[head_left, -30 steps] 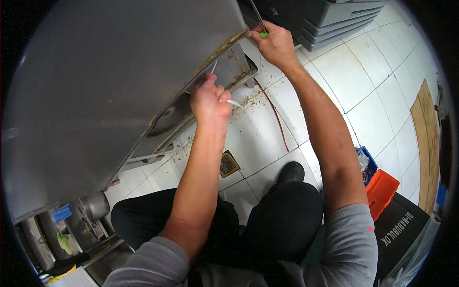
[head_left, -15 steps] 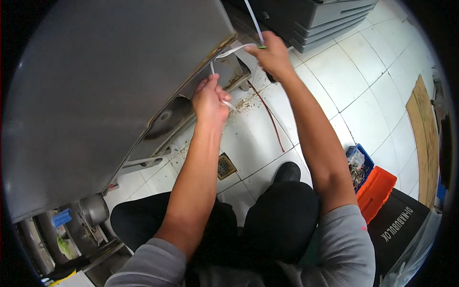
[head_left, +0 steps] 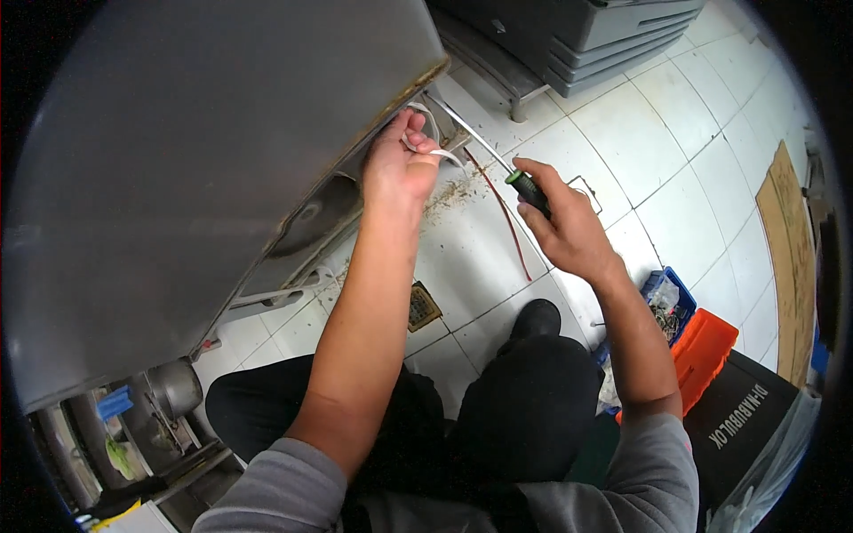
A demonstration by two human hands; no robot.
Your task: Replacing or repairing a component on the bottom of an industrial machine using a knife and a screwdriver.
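Note:
A screwdriver with a black and green handle and a long metal shaft is in my right hand, fingers closed around the handle. Its shaft slants up and left, the tip meeting the underside near the corner of a large grey metal appliance. Under the rusty edge of that appliance, my left hand is closed with a thin white strip between its fingers. The strip loops up beneath the edge, and its loose end curls toward the floor. Where the strip's upper part is attached cannot be seen.
Debris and a thin reddish-brown strip lie on white tiles, near a floor drain. Stacked grey crates stand at the far right. A blue and orange toolbox sits beside my right arm; metal pans are lower left.
My right hand has come down and right with the screwdriver, which now points at the appliance's underside. It no longer touches the white strip. My left hand has shifted slightly up.

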